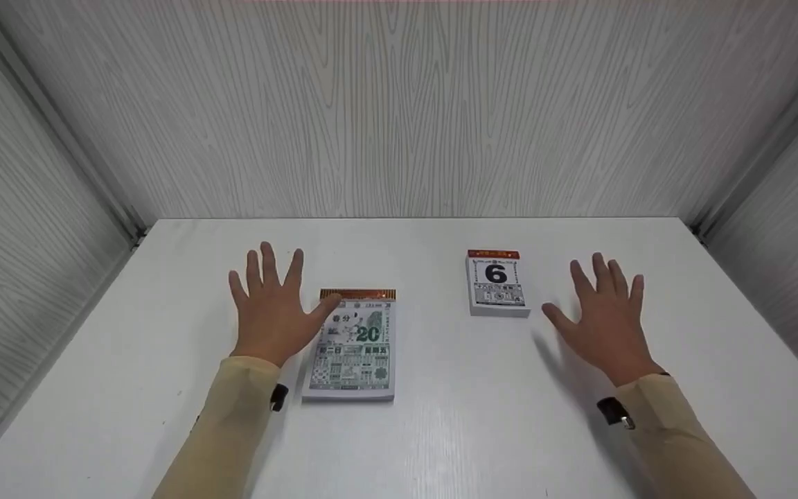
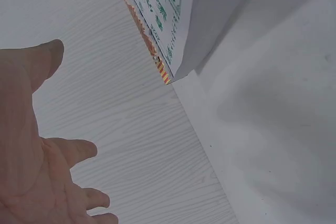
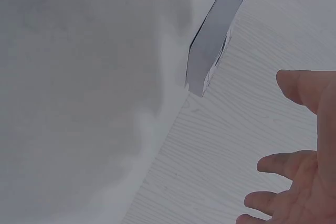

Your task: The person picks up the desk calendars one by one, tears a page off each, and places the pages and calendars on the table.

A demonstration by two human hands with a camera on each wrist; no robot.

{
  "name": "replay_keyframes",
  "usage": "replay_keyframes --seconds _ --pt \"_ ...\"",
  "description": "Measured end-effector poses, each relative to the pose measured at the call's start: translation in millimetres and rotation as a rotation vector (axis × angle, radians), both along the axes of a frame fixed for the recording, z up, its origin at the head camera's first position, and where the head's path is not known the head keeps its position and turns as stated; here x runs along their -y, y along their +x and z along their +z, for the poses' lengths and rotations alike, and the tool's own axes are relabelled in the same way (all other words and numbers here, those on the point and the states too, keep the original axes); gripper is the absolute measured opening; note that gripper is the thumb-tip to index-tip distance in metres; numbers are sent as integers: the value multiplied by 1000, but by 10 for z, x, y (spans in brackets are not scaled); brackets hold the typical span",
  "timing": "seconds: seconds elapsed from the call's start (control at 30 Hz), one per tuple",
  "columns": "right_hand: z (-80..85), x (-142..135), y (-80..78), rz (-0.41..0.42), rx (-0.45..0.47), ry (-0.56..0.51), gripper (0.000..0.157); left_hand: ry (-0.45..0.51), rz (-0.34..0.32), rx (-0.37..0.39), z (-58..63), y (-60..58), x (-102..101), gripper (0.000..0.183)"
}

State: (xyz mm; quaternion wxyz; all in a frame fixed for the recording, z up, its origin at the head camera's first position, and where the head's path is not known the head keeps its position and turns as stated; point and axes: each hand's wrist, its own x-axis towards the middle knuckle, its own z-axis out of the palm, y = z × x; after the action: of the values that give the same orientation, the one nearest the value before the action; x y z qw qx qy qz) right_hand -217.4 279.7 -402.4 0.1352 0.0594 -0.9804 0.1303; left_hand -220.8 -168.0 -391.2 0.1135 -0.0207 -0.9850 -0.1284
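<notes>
Two tear-off calendars lie on a white table. The larger calendar point(image 1: 354, 357), with green print, the number 20 and an orange-gold top strip, is left of the middle. My left hand point(image 1: 271, 315) is spread with straight fingers beside it, the thumb overlapping its upper left corner in the head view. In the left wrist view the larger calendar point(image 2: 163, 14) stands apart from that hand's fingers. A smaller calendar point(image 1: 497, 284) with a black 6 and a red top strip lies farther back on the right. To its right my right hand point(image 1: 607, 326) is spread, holding nothing.
The white table point(image 1: 454, 430) meets a pale wood-grain back panel point(image 1: 399, 111) at its far edge. Similar side panels rise at the left point(image 1: 18, 229) and right point(image 1: 794, 229). Small dark fittings point(image 1: 139, 235) sit at the rear corners.
</notes>
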Motion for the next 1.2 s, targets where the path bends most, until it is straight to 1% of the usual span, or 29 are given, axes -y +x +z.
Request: replay_keyframes --seconds 0.37,0.6,0.73,0.87,1.0,1.1,1.2 --pt "5 58 27 18 -43 1 79 16 -10 10 -19 16 -1 95" --pt "2 172 44 36 -15 -13 79 41 -16 32 33 40 -33 98" --pt "6 273 48 65 13 -25 78 61 -34 61 87 74 -71 93" --pt "19 443 71 102 44 -70 74 123 -31 124 132 110 -109 82" --pt "23 712 138 161 66 -102 66 178 10 217 162 139 -124 73" --pt "8 948 210 238 87 -113 58 199 40 286 167 156 -120 69" --pt "-26 1192 289 335 135 -109 53 227 58 340 142 175 -102 62"
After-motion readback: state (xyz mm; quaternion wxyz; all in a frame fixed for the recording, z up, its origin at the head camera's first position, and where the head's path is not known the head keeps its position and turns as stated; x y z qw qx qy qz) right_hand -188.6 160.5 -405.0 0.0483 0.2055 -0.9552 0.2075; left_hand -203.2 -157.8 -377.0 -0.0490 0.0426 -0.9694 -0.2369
